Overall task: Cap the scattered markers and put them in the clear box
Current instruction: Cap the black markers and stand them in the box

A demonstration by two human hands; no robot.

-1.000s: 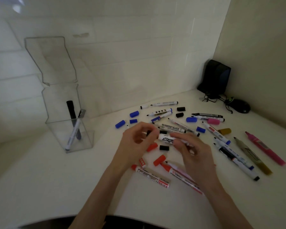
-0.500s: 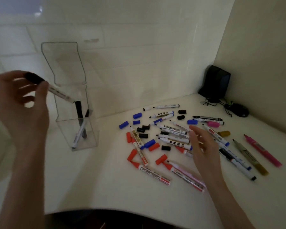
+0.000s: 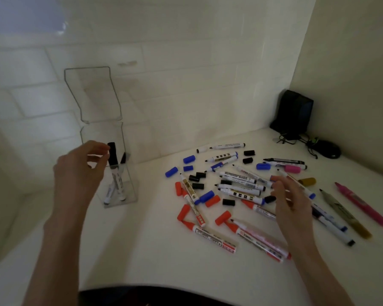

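Head view of a white table (image 3: 142,250) set into a tiled corner. The clear box (image 3: 129,191) stands upright at left, its hinged lid (image 3: 91,93) raised above the opening. A black-capped marker (image 3: 112,156) leans inside the box, tip end down, crossing at least one other capped marker (image 3: 122,159).

The left hand (image 3: 80,171) is raised beside the box, fingers curled, with a fingertip at the black cap. Whether it pinches the cap or only touches it cannot be told.

The right hand (image 3: 293,204) hovers low over the middle of the scattered markers (image 3: 241,191), fingers spread and relaxed, holding nothing.

The scattered markers lie well apart from the box, on the right half of the table. Most have white barrels and lie uncapped at mixed angles. Among them lie loose caps:
- blue caps (image 3: 171,171) along the left and far edge of the group
- red caps (image 3: 212,200) towards the near side
- black caps (image 3: 228,202) near the centre

A pink marker (image 3: 360,204) and an olive-gold marker (image 3: 345,215) lie side by side at the far right. Two red-ended markers (image 3: 215,238) lie nearest the viewer.

In the back corner stand a black speaker (image 3: 293,113) and, just beside it, a dark mouse (image 3: 328,149) with tangled cable
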